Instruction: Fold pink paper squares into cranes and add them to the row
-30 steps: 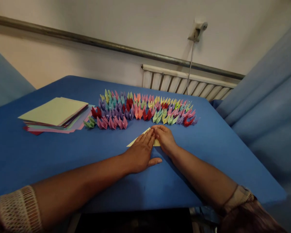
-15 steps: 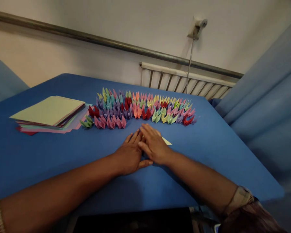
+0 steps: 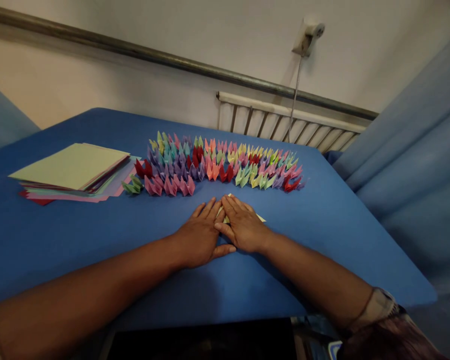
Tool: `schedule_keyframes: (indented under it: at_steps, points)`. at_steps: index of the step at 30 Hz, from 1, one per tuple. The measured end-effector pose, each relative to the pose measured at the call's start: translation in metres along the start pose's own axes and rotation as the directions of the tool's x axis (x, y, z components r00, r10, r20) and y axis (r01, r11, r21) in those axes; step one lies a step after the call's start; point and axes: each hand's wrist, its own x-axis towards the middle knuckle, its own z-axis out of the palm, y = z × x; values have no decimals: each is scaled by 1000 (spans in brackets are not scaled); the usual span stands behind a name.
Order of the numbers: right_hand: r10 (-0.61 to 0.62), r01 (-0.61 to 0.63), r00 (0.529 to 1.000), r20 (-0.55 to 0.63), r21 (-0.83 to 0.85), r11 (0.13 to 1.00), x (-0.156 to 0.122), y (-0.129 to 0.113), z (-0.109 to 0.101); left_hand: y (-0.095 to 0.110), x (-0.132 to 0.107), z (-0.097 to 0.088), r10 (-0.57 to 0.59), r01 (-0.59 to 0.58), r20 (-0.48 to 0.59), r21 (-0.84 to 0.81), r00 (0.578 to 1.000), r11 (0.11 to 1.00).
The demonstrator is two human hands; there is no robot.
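A pale yellow sheet of folded paper [image 3: 226, 219] lies on the blue table in front of me, mostly covered by my hands. Its tips show between my fingers and past the right hand. My left hand [image 3: 200, 239] rests flat on it from the left, fingers stretched out and thumb pointing right. From the right, my right hand [image 3: 245, 227] presses flat on the paper, fingers extended, its thumb reaching to the left hand. Just beyond stand rows of folded paper cranes [image 3: 212, 170] in pink, red, purple, green and yellow.
A stack of coloured paper sheets [image 3: 73, 167], pale yellow on top, lies at the left of the blue table [image 3: 108, 225]. Behind are a wall rail [image 3: 165, 62], a radiator [image 3: 285, 114] and a wall socket [image 3: 309, 37] with a cord. A blue curtain [image 3: 408, 145] hangs at right.
My right hand has lowered and its fingers have slid a little to the right, flattening out, so more of the yellow paper shows between my hands. The view has shifted slightly.
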Motion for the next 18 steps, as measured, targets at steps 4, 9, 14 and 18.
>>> schedule_keyframes:
  at_steps: [4,9,14,18]
  points:
    - [57,-57,998,-23,-39,998,-3,1,2,-1,0,1,-12,12,2,18,1000,1000]
    - [142,-147,988,-54,-95,985,-9,9,2,1,0,-3,-32,32,26,33,999,999]
    - [284,-301,950,-131,-130,945,-13,20,1,4,0,-9,-44,43,50,19,998,999]
    - [268,-287,952,-147,-137,948,-11,24,0,9,0,-9,-16,16,19,22,1000,1000]
